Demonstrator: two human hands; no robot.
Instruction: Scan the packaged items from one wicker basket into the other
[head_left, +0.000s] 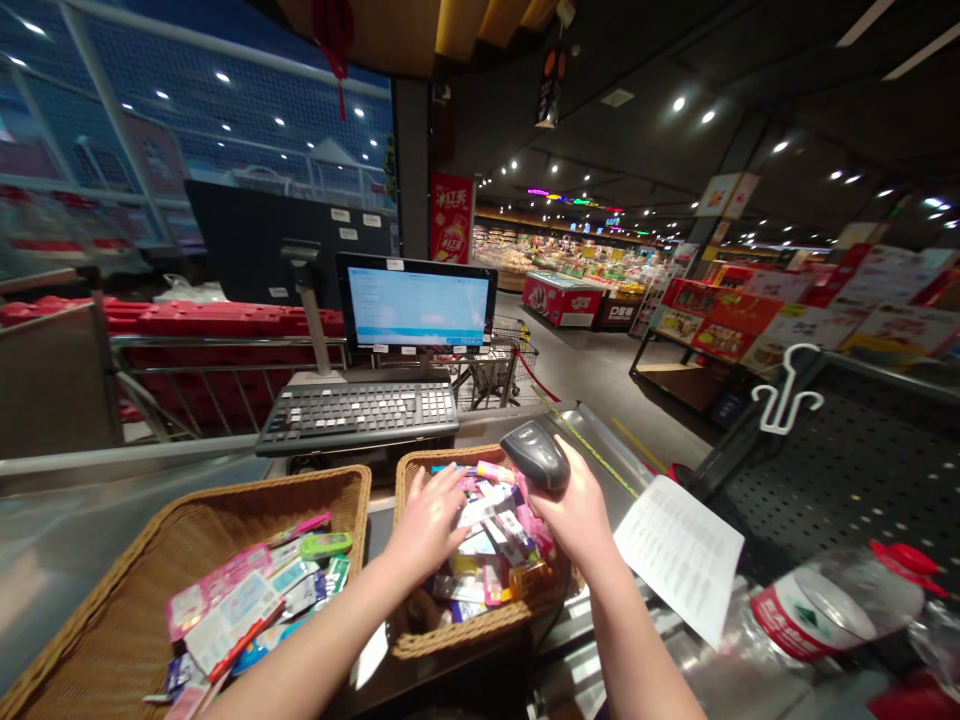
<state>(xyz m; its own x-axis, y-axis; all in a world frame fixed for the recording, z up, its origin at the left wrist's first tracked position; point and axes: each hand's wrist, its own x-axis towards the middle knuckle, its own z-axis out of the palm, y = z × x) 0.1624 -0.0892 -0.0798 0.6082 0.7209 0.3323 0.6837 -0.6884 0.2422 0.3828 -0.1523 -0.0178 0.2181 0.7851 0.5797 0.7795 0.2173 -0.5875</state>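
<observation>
My right hand (576, 512) is closed around a dark handheld barcode scanner (535, 453), held over the right wicker basket (450, 632). My left hand (427, 522) reaches into that basket with fingers spread over several small colourful packets (495, 530); it grips nothing that I can see. A second, larger wicker basket (127, 590) stands to the left and holds several flat packets (240, 600) along its right side.
Behind the baskets are a keyboard (358, 412) and a lit checkout screen (416, 306). A printed sheet (681, 552) lies to the right, by a toppled plastic water bottle (817, 608) and a black perforated panel (840, 470). Shop aisles stretch beyond.
</observation>
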